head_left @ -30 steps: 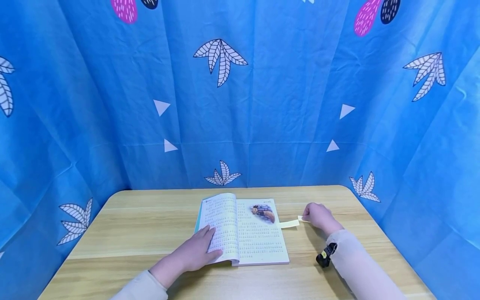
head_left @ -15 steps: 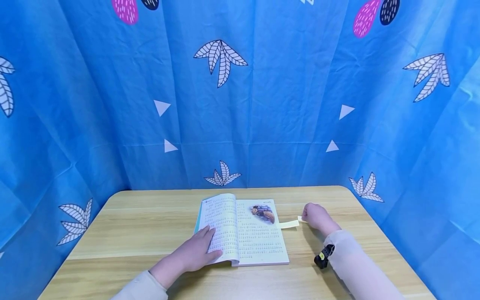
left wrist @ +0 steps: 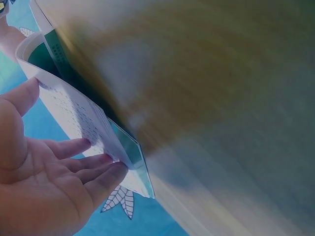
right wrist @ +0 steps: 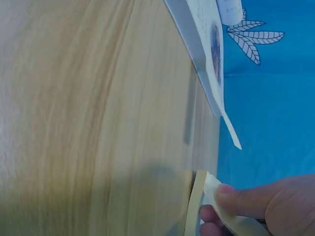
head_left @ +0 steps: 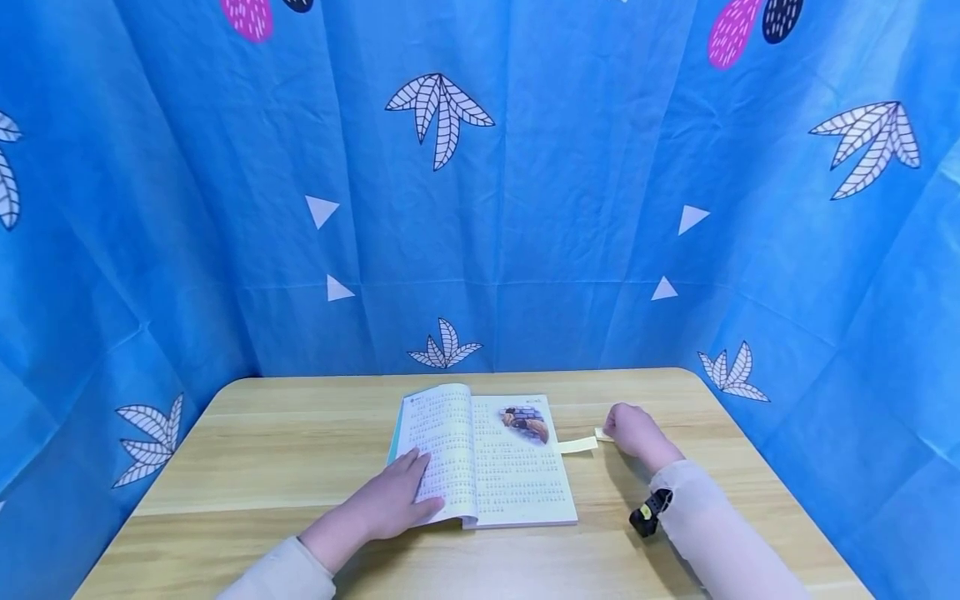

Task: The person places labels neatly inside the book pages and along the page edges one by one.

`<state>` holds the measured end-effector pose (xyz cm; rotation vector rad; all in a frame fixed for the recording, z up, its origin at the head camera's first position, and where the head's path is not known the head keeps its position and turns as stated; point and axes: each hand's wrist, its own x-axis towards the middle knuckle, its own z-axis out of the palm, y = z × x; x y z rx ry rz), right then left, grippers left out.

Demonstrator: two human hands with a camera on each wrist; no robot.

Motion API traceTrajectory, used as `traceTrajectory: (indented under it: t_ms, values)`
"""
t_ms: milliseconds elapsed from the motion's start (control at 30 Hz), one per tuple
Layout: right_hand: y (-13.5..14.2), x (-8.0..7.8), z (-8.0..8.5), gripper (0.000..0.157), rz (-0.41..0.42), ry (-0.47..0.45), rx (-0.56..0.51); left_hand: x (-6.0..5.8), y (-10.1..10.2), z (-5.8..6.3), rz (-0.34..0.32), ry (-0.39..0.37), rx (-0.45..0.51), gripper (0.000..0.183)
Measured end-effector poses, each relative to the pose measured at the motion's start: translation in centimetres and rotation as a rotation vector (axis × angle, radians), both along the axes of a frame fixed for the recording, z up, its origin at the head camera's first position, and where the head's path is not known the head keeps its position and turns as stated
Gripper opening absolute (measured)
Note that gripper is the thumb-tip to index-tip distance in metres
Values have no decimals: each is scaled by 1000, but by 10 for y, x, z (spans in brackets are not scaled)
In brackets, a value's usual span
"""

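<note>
An open book (head_left: 517, 483) lies on the table, its left pages bulging upward and a picture on the right page. My left hand (head_left: 390, 498) rests on the left page with fingers spread; in the left wrist view the fingertips of that hand (left wrist: 54, 182) touch the paper. A pale yellow paper strip (head_left: 577, 446) sticks out from the book's right edge. Right of it, my right hand (head_left: 637, 433) is at a small pad of pale yellow sticky notes (right wrist: 196, 201). The right wrist view shows the thumb and fingers pinching a lifted sheet (right wrist: 211, 189) of the pad.
The wooden table (head_left: 285, 442) has rounded far corners. A blue patterned curtain (head_left: 570, 208) hangs behind it and along both sides. A small black device (head_left: 649, 513) is strapped to the right wrist.
My right hand has turned slightly over the sticky notes, its fingers now more hidden from the head view. The left hand and the book have stayed in place.
</note>
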<state>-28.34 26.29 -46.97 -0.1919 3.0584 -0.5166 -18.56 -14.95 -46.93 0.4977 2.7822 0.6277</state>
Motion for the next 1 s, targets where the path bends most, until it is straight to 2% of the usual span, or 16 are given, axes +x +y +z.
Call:
traceTrajectory:
  t_ms: [433,700,833,1000]
  values:
    - [1,-1,6,9,20,-58,-25,-1,0,1,5,-1,0,83]
    - [4,-2,4,14,-6,-62,-66,-1,0,0,7,3,9,83]
    - [7,-3,-2,16,-4,-25,-98,0,0,0,9,1,9,83]
    - [10,-4,-6,10,7,78,-115,0,0,1,13,-5,3,83]
